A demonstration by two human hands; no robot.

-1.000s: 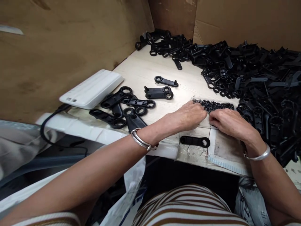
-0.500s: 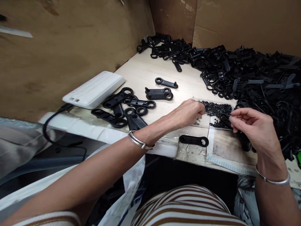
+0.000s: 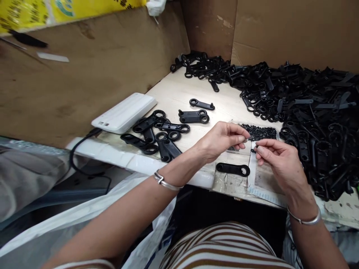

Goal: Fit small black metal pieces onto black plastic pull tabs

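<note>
Thumb and fingertips of my left hand (image 3: 221,140) are pinched together over the front of the small-parts spot; whatever they hold is too small to make out. My right hand (image 3: 279,160) faces it a short gap away, its thumb and forefinger closed on a small black part (image 3: 255,148). Behind both hands lies a heap of tiny black parts (image 3: 262,132) in a shallow clear tray. Smaller metallic-looking bits (image 3: 233,148) lie under my left hand. One black plastic arm with a ring end (image 3: 232,169) rests flat near the table edge, below the hands.
A large pile of black plastic arms (image 3: 303,97) covers the back and right of the table. Several more arms (image 3: 171,128) lie at left, beside a white power bank (image 3: 125,113) with a black cable (image 3: 73,155). Cardboard walls (image 3: 112,56) enclose the table's left and back.
My right hand has moved left, away from the heap of tiny parts, towards my left hand. My left hand has lifted from the small bits, fingertips pinched. The view has shifted slightly.
</note>
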